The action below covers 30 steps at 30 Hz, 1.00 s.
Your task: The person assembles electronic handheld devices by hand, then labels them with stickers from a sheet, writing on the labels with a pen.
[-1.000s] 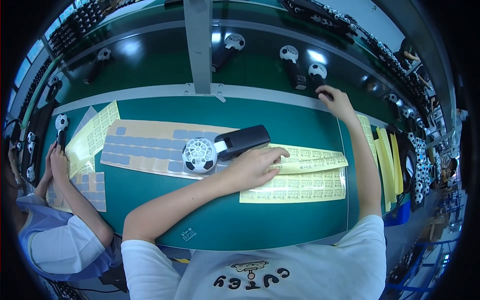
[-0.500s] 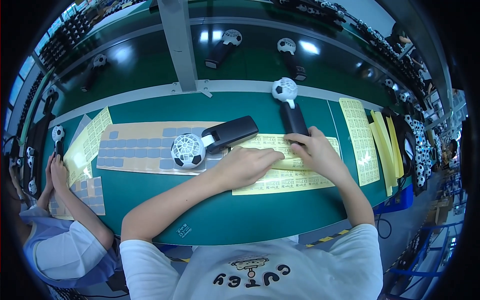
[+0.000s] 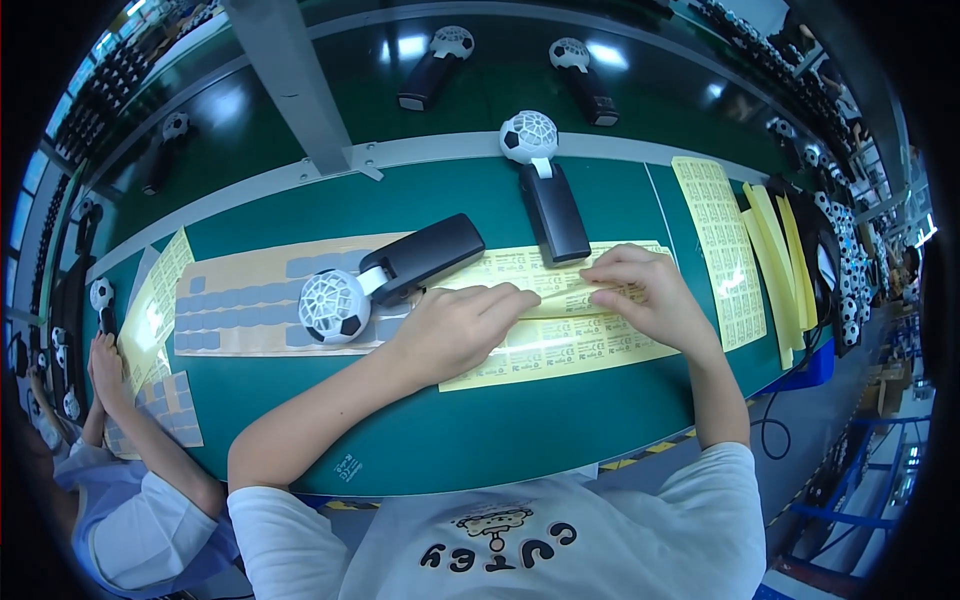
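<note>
The left grip [image 3: 455,325] pinches a folded strip of the yellow label sheet [image 3: 560,350]. The right grip [image 3: 652,296] is at the same strip, thumb and index finger slightly apart; whether a label lies between them cannot be told. The sheet lies on the green worktop [image 3: 560,430] in front of the person. A black-handled device with a football-patterned head [image 3: 553,212] lies with its handle end over the sheet's upper edge. A second such device [image 3: 425,258] rests across the grey sticker sheet [image 3: 245,308], head to the left. Another label sheet [image 3: 722,255] lies to the right, beside folded yellow sheets [image 3: 775,275].
</note>
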Each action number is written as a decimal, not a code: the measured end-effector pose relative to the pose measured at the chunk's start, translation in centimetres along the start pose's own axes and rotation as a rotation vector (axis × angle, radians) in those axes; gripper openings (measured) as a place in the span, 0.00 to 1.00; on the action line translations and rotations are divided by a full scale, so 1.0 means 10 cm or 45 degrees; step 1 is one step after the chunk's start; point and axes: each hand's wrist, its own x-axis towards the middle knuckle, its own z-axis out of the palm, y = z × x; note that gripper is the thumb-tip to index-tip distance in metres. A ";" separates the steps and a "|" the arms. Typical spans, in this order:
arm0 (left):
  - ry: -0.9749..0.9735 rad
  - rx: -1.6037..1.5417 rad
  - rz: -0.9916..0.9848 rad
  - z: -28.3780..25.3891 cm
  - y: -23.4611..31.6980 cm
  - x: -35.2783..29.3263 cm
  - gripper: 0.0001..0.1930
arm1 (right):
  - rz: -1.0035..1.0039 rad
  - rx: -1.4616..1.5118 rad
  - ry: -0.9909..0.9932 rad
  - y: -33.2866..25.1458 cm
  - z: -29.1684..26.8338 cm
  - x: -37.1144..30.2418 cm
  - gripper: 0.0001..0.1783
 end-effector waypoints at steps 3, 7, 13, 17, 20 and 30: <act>0.045 0.049 0.100 0.03 0.01 0.01 0.14 | -0.172 0.034 0.069 0.07 0.10 -0.01 0.11; 0.002 0.147 0.110 0.02 0.04 0.03 0.14 | 0.148 0.128 0.048 0.08 0.14 -0.02 0.11; -0.047 0.045 0.056 0.00 0.04 0.08 0.13 | 0.213 0.157 0.089 0.10 0.16 0.00 0.10; -0.126 -0.184 -0.150 -0.02 -0.03 0.10 0.14 | 0.160 0.282 0.199 0.20 0.20 -0.01 0.08; -0.093 -0.271 -0.176 0.00 -0.08 0.10 0.14 | 0.045 0.296 0.246 0.29 0.24 0.00 0.07; -0.034 -0.362 -0.208 0.01 -0.10 0.11 0.15 | 0.073 0.676 0.187 0.24 -0.21 0.35 0.02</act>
